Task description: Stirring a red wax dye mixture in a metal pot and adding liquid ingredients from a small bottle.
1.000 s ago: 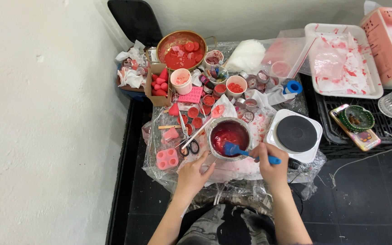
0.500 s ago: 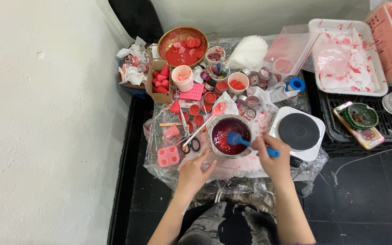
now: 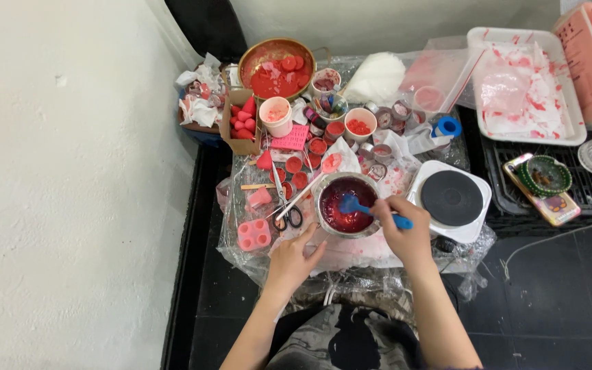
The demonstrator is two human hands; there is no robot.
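Only the head view here, looking straight down at a pretty messy wax setup on clear plastic sheeting point(image 3: 241, 240). The right hand point(image 3: 405, 229) is wrapped tight around the handle of a blue spatula point(image 3: 371, 211), whose blade end sits in the red melted wax inside a small metal pot point(image 3: 347, 204). The left hand point(image 3: 292, 257) rests just beside the pot's near-left rim, fingers loosely spread and holding nothing; can't tell if the fingertips actually touch the metal. Right of the pot is a white single-burner hot plate point(image 3: 450, 199) with a black top. To the left lie scissors point(image 3: 284, 205) and a pink silicone mold point(image 3: 253, 234). Further back there's a big brass-coloured bowl point(image 3: 275, 67) with red wax pieces, a cardboard box point(image 3: 240, 123) of red shapes, and a white tray point(image 3: 525, 85) smeared red.
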